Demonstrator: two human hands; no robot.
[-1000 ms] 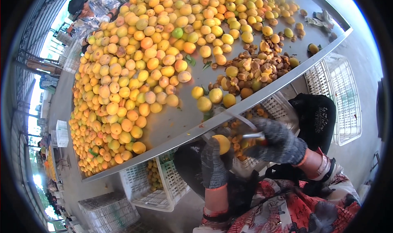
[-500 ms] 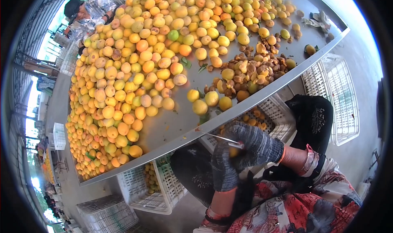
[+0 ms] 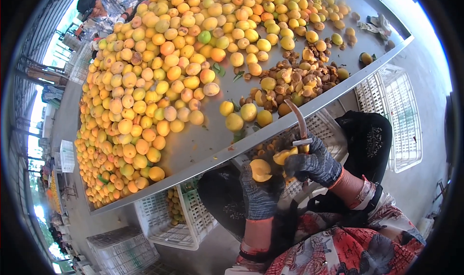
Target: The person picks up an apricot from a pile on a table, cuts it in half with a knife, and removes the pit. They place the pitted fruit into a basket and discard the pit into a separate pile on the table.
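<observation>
Close together, two hands in grey knitted gloves work just past the near rim of a metal table point(image 3: 203, 141), over a white crate point(image 3: 333, 130) with fruit pieces in it. The left hand point(image 3: 260, 197) is partly closed, thumb and fingers gripping a fruit half point(image 3: 261, 171) whose yellow cut face shows. The right hand point(image 3: 316, 161) is curled round a curved knife point(image 3: 300, 120), its blade pointing up toward the table edge, and also has a second half point(image 3: 284, 155) at its fingertips; how tightly each finger presses, I cannot tell. The two pieces sit near each other between the hands. On the table, a big pile of whole fruit point(image 3: 145, 84) spreads across the left and far side, while a heap of brownish pits and scraps point(image 3: 309, 79) lies nearer the right. Between them, four loose fruits point(image 3: 248, 112) rest by the rim. A co-worker point(image 3: 110, 8) bends at the far left corner.
</observation>
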